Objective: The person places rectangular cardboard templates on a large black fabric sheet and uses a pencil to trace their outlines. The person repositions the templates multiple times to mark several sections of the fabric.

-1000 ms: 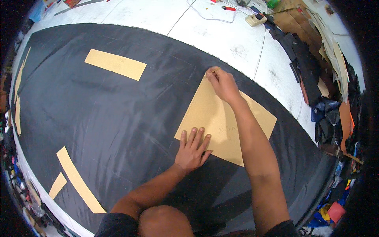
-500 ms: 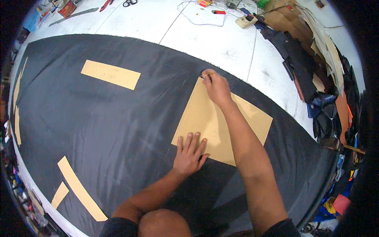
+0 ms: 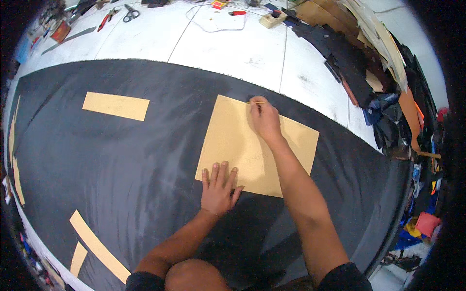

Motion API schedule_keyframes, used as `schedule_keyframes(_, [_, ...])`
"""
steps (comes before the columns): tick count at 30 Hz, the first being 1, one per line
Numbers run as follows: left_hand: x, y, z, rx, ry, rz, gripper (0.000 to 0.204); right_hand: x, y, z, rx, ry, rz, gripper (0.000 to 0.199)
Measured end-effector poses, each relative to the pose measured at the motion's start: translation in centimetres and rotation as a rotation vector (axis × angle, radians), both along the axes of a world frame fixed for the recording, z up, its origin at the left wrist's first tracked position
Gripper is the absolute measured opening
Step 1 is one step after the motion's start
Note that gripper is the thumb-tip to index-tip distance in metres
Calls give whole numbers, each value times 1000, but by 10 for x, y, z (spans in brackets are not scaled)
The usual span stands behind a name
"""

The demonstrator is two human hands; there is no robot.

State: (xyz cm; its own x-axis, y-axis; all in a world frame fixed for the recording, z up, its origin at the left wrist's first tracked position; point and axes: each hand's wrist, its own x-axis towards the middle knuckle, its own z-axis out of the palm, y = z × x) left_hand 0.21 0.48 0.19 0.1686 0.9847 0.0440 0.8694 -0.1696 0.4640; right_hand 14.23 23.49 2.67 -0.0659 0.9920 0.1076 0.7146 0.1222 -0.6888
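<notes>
Right grip pinches a thin marking stick at the tan paper pattern's top edge; left hand lies flat, fingers spread, on its lower corner. Black fabric covers the white table; paper strips, dark cloth pile, scissors lie apart.

1. The right hand covers part of the tan paper pattern near its far edge; the thin marking tool it pinches is too small to identify.
2. The left palm hides the pattern's near-left corner.
3. Tools at the white tabletop's far-left corner blur into the rim.
4. The dark fabric runs out of view at the lower edge.
</notes>
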Motion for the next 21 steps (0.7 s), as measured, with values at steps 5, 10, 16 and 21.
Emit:
schedule_keyframes(5, [0, 4, 2, -4, 27, 5, 62, 8, 0, 1, -13, 4, -20, 19])
schedule_keyframes(10, [2, 3, 4, -10, 31, 16, 62, 74, -14, -7, -127, 65, -224, 20])
schedule_keyframes(16, [3, 2, 6, 13, 55, 15, 59, 75, -18, -2, -95, -17, -147, 23])
schedule_keyframes(21, [5, 3, 4, 22, 77, 16, 59, 108, -24, -9, -37, -7, -244, 25])
